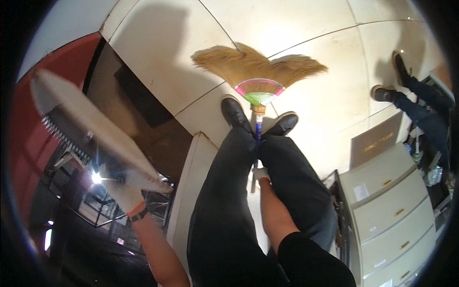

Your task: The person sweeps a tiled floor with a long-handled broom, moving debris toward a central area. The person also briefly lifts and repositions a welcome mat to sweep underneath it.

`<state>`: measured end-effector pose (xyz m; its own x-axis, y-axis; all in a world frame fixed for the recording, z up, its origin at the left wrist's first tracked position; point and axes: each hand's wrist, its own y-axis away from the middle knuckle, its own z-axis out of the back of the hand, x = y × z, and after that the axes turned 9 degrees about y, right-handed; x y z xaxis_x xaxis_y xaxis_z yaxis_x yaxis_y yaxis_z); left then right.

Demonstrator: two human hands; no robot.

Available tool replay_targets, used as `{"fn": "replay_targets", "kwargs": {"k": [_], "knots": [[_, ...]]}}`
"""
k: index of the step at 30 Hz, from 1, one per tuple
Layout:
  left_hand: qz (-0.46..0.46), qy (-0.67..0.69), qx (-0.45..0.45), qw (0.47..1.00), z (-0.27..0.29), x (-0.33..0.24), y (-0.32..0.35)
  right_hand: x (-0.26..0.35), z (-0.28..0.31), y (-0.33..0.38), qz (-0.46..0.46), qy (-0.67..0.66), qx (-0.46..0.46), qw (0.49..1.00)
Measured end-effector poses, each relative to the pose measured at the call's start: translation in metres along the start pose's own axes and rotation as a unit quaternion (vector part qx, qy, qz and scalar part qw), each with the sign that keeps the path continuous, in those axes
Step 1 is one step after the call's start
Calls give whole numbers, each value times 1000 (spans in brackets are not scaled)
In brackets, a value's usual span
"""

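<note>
A soft grass broom (260, 67) with a fanned tan head lies against the floor tiles ahead of my shoes. Pink and green stitching binds its bristles, and its handle runs back between my legs. My right hand (261, 173), in a whitish glove, is closed round the handle near its end. On the left, my gloved left hand (122, 191) holds a large flat beige panel (91, 122) by its lower end. The panel is tilted and blurred, with a row of metallic teeth along a dark side. Its exact kind and most of my left fingers cannot be made out.
A beige drawer cabinet (389, 210) stands at the right, beside a brown mat (375, 139). Another person's legs (420, 100) show at the far right. A red panel (48, 86) and dark reflective glass (95, 229) are at the left, near a low pale ledge (191, 177).
</note>
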<state>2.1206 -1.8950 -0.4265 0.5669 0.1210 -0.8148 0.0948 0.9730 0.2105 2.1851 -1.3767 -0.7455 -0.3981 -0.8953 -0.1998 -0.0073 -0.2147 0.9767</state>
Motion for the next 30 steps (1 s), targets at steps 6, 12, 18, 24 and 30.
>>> {"fn": "replay_targets", "kwargs": {"k": [6,12,18,24,30], "knots": [[-85,-172,87,978,-46,54,5,-113,-8,-157,71,-228,30,970],[-60,-32,53,996,73,76,65,38,-7,67,28,-281,55,958],[-230,-203,82,948,108,19,143,105,207,241,227,62,-306,923],[150,328,43,932,124,-116,137,55,345,501,202,-184,-36,961],[155,327,26,932,136,-153,102,130,395,552,295,-110,-248,916]]}}
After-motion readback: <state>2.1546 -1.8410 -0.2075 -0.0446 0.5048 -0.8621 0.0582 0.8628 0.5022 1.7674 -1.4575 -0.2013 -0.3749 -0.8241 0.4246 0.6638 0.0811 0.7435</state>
